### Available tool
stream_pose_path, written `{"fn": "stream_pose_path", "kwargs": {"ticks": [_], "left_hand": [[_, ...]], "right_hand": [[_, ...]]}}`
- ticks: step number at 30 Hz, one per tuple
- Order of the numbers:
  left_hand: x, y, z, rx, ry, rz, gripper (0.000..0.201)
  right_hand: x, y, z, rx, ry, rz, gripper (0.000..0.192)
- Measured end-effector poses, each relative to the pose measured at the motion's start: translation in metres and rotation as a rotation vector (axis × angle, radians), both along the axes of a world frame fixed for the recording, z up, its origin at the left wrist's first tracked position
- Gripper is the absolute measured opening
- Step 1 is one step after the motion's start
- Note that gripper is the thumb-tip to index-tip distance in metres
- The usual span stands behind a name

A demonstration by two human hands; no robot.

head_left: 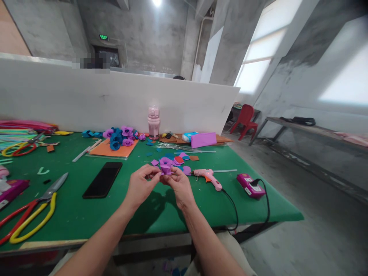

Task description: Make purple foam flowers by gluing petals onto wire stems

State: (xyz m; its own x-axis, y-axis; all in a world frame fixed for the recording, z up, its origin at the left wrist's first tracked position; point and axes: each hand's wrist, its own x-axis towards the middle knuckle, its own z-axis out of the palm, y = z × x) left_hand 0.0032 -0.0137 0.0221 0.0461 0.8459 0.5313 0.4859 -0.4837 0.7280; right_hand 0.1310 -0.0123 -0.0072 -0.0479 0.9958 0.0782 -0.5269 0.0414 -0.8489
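Observation:
Between the fingertips of both hands is a small purple craft flower [165, 168], held just above the green table. My left hand [143, 183] pinches its left side, and my right hand [179, 186] grips it from the right. Loose purple petals [186, 170] and blue, red and brown pieces lie just behind the hands. To the right rests a pink glue gun [207, 176] with a clear glue stick [225, 170] in its back end. Farther back, a bunch of blue and purple flowers [116, 138] sits on an orange sheet [113, 149].
A black phone [102, 180] and large red-and-yellow scissors [43, 207] lie to the left. A pink bottle [153, 122] stands by the white partition [120, 97]. At right, a purple power box [250, 186] has a black cord [268, 203] running over the table edge.

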Motion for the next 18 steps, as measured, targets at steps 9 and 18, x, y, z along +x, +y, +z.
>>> {"fn": "stream_pose_path", "kwargs": {"ticks": [9,18], "left_hand": [[-0.005,-0.004,0.010,-0.147,-0.350,-0.130,0.015],[-0.005,0.007,-0.003,-0.459,-0.570,-0.195,0.023]], "right_hand": [[0.003,0.001,0.000,0.053,-0.045,-0.016,0.034],[0.000,-0.002,0.000,0.015,-0.017,0.052,0.031]]}}
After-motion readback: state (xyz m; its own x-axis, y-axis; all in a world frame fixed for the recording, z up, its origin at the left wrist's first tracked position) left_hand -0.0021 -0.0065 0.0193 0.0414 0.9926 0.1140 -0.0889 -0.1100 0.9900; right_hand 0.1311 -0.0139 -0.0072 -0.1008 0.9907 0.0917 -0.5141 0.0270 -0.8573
